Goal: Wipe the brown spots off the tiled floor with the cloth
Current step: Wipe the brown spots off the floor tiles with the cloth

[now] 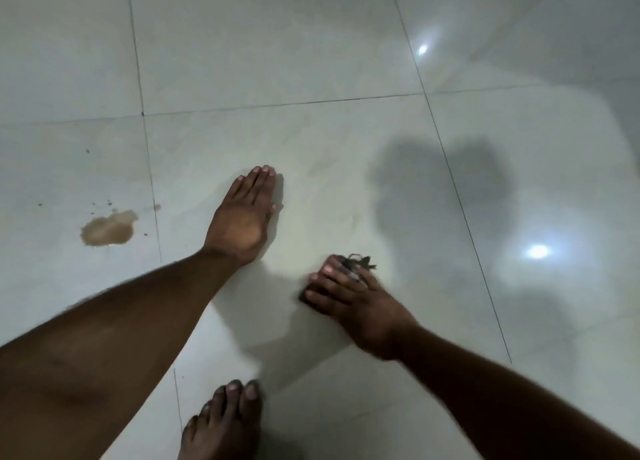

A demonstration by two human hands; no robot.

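Note:
My left hand [244,217] lies flat on the white tiled floor [311,44], palm down, fingers together and holding nothing. My right hand [356,303] presses a small dark cloth [363,263] against the floor; only frayed edges of the cloth show past my fingers. A brown puddle [109,230] sits on the tile to the left of my left hand, with small dark specks [100,205] scattered around it. A smaller brown spot [157,207] lies by the grout line.
My bare foot [225,421] rests on the floor at the bottom centre, between my arms. Dark grout lines [277,105] divide the large glossy tiles. Lamp reflections [536,251] and shadows fall on the right.

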